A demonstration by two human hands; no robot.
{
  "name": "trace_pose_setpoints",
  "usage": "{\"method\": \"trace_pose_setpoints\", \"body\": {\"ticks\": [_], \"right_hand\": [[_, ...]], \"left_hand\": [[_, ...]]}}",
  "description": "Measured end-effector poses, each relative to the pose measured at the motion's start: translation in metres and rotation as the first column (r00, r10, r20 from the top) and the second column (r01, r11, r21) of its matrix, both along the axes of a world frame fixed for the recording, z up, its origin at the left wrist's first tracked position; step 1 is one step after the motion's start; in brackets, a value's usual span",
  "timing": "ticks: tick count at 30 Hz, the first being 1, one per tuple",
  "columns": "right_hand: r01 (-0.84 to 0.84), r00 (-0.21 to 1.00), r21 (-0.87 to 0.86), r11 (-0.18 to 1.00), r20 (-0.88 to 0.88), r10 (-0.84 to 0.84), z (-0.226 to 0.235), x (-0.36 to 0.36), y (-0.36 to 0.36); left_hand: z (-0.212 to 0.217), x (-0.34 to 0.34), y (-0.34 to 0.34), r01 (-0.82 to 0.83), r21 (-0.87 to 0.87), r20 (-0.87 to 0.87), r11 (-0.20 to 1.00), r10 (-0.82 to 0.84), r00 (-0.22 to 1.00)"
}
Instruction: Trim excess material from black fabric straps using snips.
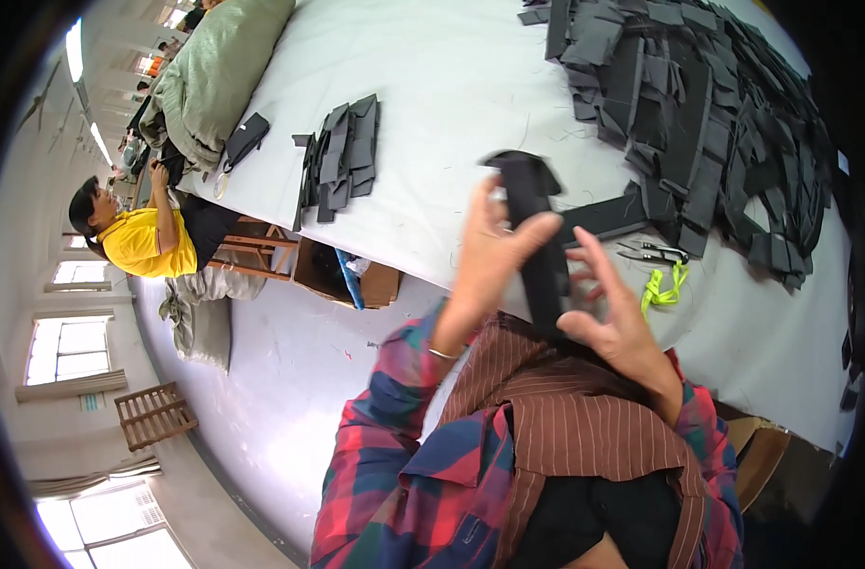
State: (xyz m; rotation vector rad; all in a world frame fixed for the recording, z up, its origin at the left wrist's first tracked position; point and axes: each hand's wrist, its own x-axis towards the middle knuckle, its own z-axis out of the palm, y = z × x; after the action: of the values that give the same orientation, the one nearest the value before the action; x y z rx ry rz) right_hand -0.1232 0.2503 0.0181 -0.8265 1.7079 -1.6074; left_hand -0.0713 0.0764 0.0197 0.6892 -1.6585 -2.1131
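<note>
Clearly, in the head view, a long, flat black fabric piece (537, 256) is raised in front of the person, above the near edge of the white-covered table (432, 133), its upper end slightly blurred. The left hand (494, 237) is clamped on it from the left side, thumb laid across the piece and the other fingers at its left edge. The right hand (614, 313) is at its lower right, with fingers spread and bent and the thumb at the lower end; whether these fingers grip it, I cannot tell. Just beyond the right hand, a flat dark-grey fabric strip (608, 216) lies on the table, reaching toward a broad, loose heap of dark-grey fabric strips (679, 114). Near that heap are black-handled metal snips (655, 254) and, just beside them, a crumpled neon-yellow ribbon (664, 284). Left of the hands, well apart from the heap, lies a small group of overlapping dark-grey strips (342, 156). Farther left are a black pouch (247, 139) and a bulging pale-green sack (228, 71); a co-worker in a yellow shirt (157, 242) is beyond the table's edge.
</note>
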Motion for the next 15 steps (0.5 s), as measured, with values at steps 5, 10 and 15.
{"method": "trace_pose_setpoints", "body": {"ticks": [5, 10, 15], "right_hand": [[0.103, 0.964, -0.058, 0.993, 0.253, -0.085, -0.042, 0.001, -0.008], [0.185, 0.952, -0.114, 0.976, 0.267, -0.149, -0.056, -0.013, -0.003], [0.159, 0.966, -0.096, 0.983, 0.223, -0.135, -0.053, -0.011, -0.001]], "left_hand": [[-0.012, -0.007, 0.004, 0.284, -0.200, 0.068, 0.938, -0.276, 0.959], [-0.027, -0.003, -0.152, -0.108, -0.985, -0.064, 0.138, 0.287, 0.956], [-0.046, 0.008, -0.243, 0.293, -0.902, 0.429, 0.318, 0.745, 0.511]]}}
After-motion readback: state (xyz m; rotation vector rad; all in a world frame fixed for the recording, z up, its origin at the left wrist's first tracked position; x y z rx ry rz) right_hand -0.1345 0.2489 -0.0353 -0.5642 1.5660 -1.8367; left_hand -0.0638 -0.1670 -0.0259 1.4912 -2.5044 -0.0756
